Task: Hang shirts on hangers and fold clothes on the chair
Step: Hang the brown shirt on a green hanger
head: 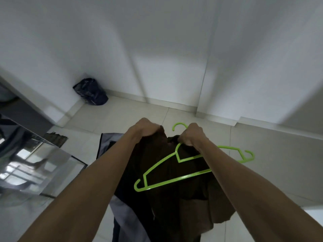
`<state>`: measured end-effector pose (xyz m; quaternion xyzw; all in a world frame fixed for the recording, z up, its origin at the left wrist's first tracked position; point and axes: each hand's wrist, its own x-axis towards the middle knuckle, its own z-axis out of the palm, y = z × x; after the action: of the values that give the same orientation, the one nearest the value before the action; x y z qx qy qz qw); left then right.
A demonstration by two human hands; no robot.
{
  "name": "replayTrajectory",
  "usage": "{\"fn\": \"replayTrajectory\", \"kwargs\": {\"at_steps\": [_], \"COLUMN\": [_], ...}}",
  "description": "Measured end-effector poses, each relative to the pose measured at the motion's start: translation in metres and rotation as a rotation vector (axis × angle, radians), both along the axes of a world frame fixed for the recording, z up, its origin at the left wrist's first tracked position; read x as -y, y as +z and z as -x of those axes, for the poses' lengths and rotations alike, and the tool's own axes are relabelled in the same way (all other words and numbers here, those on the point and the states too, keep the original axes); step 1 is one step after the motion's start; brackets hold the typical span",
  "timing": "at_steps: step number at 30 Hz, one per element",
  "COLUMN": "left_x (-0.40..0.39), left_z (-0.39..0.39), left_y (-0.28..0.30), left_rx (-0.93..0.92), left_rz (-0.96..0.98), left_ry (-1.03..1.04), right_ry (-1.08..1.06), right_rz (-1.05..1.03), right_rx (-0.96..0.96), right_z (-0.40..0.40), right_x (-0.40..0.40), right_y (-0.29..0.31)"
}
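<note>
Now both hands are raised: the left hand [146, 131] bunches the brown shirt [176, 193]; the right hand [190, 135] pinches shirt and green hanger [176, 173]. Soft, limp cloth; best gripped at the collar.

We hold both arms stretched forward toward 12 o'clock. Our left hand [144, 129] is fisted on cloth; our right hand [191, 134] is clenched too, knuckles up.
</note>
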<state>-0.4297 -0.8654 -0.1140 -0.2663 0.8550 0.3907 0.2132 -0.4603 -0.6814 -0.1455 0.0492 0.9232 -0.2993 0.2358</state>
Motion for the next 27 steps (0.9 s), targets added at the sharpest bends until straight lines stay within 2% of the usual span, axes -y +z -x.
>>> {"fn": "replayTrajectory", "kwargs": {"at_steps": [3, 5, 7, 10, 12, 14, 19, 24, 27], "left_x": [0.006, 0.008, 0.009, 0.007, 0.004, -0.003, -0.010, -0.018, -0.026], "left_z": [-0.021, -0.040, -0.061, -0.095, -0.115, -0.140, -0.186, -0.221, -0.235], "left_y": [0.037, 0.059, 0.075, 0.095, 0.106, 0.119, 0.133, 0.162, 0.182], "left_rx": [-0.092, -0.125, -0.131, -0.099, -0.034, 0.008, -0.046, -0.319, -0.547], "left_rz": [-0.348, -0.497, -0.588, -0.668, -0.667, -0.572, -0.443, -0.590, -0.614], "left_ry": [0.162, 0.218, 0.251, 0.197, 0.056, -0.070, -0.100, -0.054, -0.019], "right_ry": [-0.122, -0.156, -0.159, -0.134, -0.087, -0.053, 0.016, 0.019, 0.035], "right_rz": [0.198, 0.319, 0.370, 0.433, 0.471, 0.522, 0.582, 0.567, 0.502], "right_rx": [-0.028, -0.003, -0.017, -0.080, -0.121, -0.159, -0.226, -0.292, -0.334], "right_z": [-0.016, -0.037, -0.065, -0.112, -0.138, -0.166, -0.214, -0.252, -0.269], "right_x": [-0.007, -0.016, -0.023, -0.031, -0.037, -0.046, -0.069, -0.102, -0.125], "right_y": [0.039, 0.073, 0.103, 0.138, 0.155, 0.173, 0.210, 0.242, 0.253]}}
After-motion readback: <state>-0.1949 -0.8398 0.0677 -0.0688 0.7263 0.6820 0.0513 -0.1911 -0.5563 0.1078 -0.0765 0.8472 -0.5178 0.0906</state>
